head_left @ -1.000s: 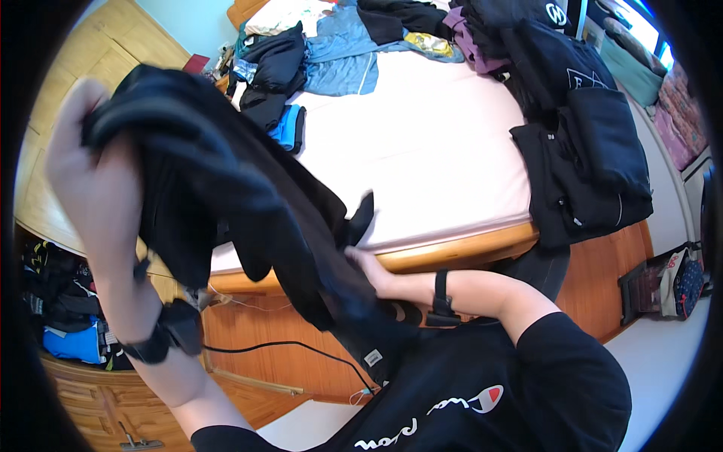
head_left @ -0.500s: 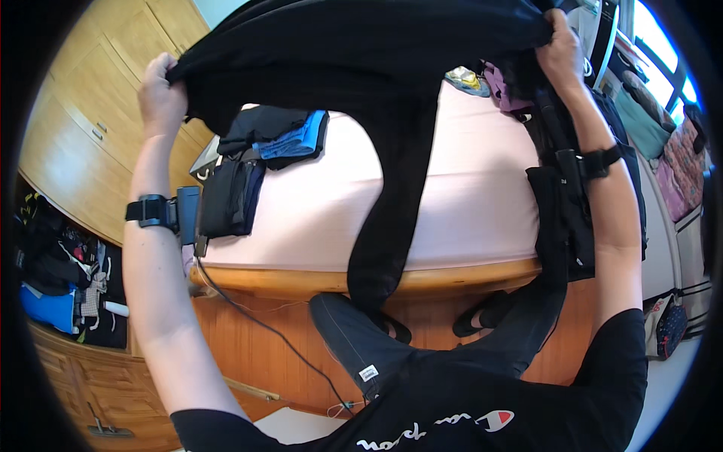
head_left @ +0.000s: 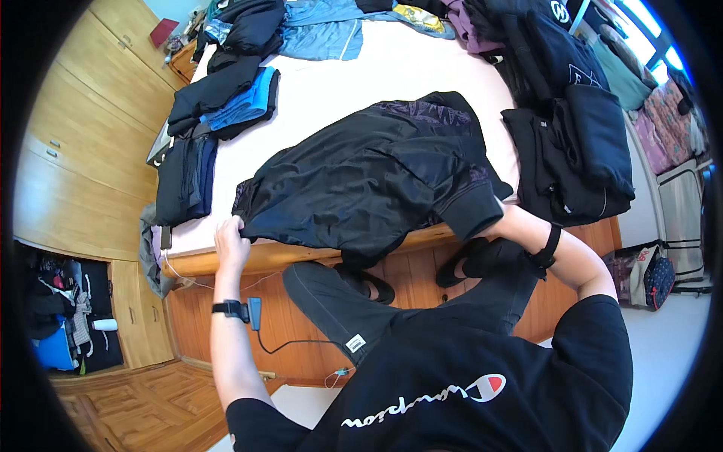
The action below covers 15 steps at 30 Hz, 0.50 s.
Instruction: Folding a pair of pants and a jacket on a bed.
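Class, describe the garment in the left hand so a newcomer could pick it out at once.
Start at the pale bed, then its wooden near edge. A glossy black garment lies spread there, partly overhanging, one corner in the left hand. Unlike the folded piles at left and right, it lies open and shows purplish patterned areas.

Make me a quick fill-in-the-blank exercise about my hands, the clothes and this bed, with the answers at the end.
1. The left hand pinches a garment that is mostly ____ in colour.
2. The right hand is at the garment's ____ side in the picture.
3. One folded stack left of the garment shows a bright ____ layer.
4. The bed has a front edge of ____.

Missing words: black; right; blue; wood.
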Each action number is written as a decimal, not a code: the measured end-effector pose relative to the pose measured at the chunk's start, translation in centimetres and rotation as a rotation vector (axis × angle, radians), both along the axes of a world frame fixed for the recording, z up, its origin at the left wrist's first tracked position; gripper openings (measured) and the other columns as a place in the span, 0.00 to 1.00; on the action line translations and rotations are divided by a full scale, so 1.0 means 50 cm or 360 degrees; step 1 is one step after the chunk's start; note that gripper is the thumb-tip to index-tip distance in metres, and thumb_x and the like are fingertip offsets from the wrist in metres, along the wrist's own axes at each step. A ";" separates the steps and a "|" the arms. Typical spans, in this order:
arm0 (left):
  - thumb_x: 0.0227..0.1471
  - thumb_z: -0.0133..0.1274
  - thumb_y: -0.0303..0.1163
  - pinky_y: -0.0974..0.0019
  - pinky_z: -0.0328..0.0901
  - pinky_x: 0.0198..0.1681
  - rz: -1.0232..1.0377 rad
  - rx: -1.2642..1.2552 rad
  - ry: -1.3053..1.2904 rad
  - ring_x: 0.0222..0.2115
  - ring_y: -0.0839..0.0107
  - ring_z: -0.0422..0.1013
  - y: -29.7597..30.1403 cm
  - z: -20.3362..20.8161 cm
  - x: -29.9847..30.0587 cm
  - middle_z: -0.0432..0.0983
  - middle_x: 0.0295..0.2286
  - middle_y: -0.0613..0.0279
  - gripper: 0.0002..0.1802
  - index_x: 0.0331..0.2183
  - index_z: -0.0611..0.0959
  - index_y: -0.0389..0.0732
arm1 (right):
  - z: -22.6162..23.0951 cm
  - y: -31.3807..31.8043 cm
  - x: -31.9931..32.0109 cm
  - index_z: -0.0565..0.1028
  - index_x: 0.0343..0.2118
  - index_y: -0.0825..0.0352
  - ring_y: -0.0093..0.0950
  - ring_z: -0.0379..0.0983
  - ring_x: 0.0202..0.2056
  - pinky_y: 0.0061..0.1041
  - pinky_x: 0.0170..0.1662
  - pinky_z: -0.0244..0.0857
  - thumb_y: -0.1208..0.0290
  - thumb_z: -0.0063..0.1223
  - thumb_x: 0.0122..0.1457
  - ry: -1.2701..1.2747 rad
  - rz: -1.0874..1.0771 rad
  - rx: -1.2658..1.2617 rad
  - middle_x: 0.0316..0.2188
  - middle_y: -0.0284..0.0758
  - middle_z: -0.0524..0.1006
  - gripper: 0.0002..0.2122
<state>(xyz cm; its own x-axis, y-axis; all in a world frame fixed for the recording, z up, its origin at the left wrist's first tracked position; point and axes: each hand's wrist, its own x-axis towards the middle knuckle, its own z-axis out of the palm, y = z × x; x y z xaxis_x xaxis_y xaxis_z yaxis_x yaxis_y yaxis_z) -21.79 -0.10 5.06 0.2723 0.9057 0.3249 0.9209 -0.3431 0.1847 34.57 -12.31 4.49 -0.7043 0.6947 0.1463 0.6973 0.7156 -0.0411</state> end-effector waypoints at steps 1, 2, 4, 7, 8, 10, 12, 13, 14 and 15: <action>0.30 0.50 0.14 0.53 0.61 0.39 0.0136 -0.0041 -0.0120 0.33 0.49 0.66 -0.013 -0.022 -0.012 0.71 0.26 0.50 0.14 0.26 0.74 0.38 | 0.011 -0.002 -0.008 0.75 0.51 0.62 0.35 0.71 0.53 0.33 0.59 0.63 0.63 0.48 0.61 0.0010 0.0000 -0.0008 0.51 0.39 0.75 0.16; 0.30 0.50 0.14 0.53 0.61 0.39 0.0123 -0.0050 -0.0121 0.33 0.49 0.66 -0.026 -0.027 -0.009 0.71 0.26 0.50 0.14 0.26 0.74 0.38 | 0.045 -0.005 -0.019 0.75 0.51 0.63 0.34 0.70 0.54 0.33 0.59 0.62 0.63 0.49 0.62 0.0079 0.0059 -0.0218 0.52 0.39 0.74 0.17; 0.31 0.53 0.16 0.55 0.62 0.43 0.0259 0.0171 -0.0332 0.37 0.51 0.67 -0.052 -0.035 0.016 0.72 0.29 0.51 0.17 0.30 0.76 0.39 | 0.080 -0.008 -0.030 0.77 0.47 0.63 0.36 0.75 0.48 0.34 0.53 0.67 0.62 0.53 0.59 0.0259 0.0221 -0.0117 0.45 0.41 0.78 0.16; 0.32 0.57 0.18 0.55 0.62 0.48 0.0003 0.0474 0.0056 0.42 0.53 0.67 -0.098 0.050 0.116 0.74 0.33 0.54 0.20 0.35 0.78 0.39 | 0.161 0.014 -0.062 0.78 0.42 0.64 0.41 0.77 0.38 0.36 0.43 0.71 0.62 0.56 0.55 -0.0073 -0.0383 -0.0305 0.35 0.44 0.80 0.14; 0.35 0.58 0.20 0.55 0.61 0.50 -0.0091 0.0429 0.0079 0.44 0.54 0.68 -0.106 0.065 0.125 0.75 0.35 0.55 0.22 0.39 0.79 0.40 | 0.172 0.034 -0.057 0.78 0.36 0.66 0.45 0.76 0.32 0.38 0.36 0.70 0.61 0.57 0.52 0.0253 -0.0438 -0.0125 0.28 0.47 0.78 0.14; 0.37 0.57 0.20 0.55 0.61 0.50 -0.0362 0.0396 0.0121 0.43 0.55 0.70 -0.085 0.067 0.130 0.75 0.33 0.55 0.21 0.39 0.80 0.40 | 0.182 0.074 -0.025 0.76 0.27 0.67 0.40 0.74 0.29 0.35 0.34 0.68 0.66 0.58 0.49 0.0663 -0.0859 -0.0203 0.25 0.44 0.77 0.09; 0.43 0.51 0.18 0.54 0.63 0.50 -0.0665 0.0163 -0.0006 0.39 0.53 0.73 -0.057 0.050 0.129 0.76 0.32 0.50 0.20 0.42 0.80 0.38 | 0.129 0.155 0.055 0.69 0.23 0.67 0.29 0.67 0.24 0.30 0.30 0.62 0.65 0.56 0.51 0.1195 -0.1022 -0.0353 0.19 0.39 0.68 0.11; 0.43 0.51 0.18 0.54 0.63 0.50 -0.0655 0.0157 -0.0002 0.39 0.53 0.73 -0.044 0.028 0.106 0.76 0.32 0.50 0.20 0.42 0.80 0.38 | 0.148 0.180 0.029 0.59 0.19 0.63 0.15 0.54 0.24 0.22 0.25 0.51 0.75 0.55 0.50 0.1551 -0.0872 -0.0321 0.18 0.23 0.56 0.13; 0.46 0.47 0.16 0.58 0.63 0.51 -0.0284 -0.0090 -0.0366 0.41 0.58 0.73 -0.026 0.006 0.091 0.78 0.33 0.50 0.19 0.42 0.80 0.36 | 0.171 0.196 0.026 0.59 0.19 0.62 0.15 0.54 0.23 0.21 0.25 0.50 0.76 0.55 0.51 0.1463 -0.0875 -0.0183 0.18 0.22 0.57 0.14; 0.48 0.43 0.15 0.61 0.63 0.51 0.0092 -0.0338 -0.0720 0.42 0.63 0.73 -0.011 -0.002 0.089 0.79 0.34 0.51 0.19 0.42 0.80 0.34 | 0.190 0.208 0.027 0.59 0.19 0.61 0.14 0.54 0.22 0.20 0.24 0.50 0.76 0.56 0.52 0.1374 -0.0879 -0.0045 0.18 0.21 0.57 0.14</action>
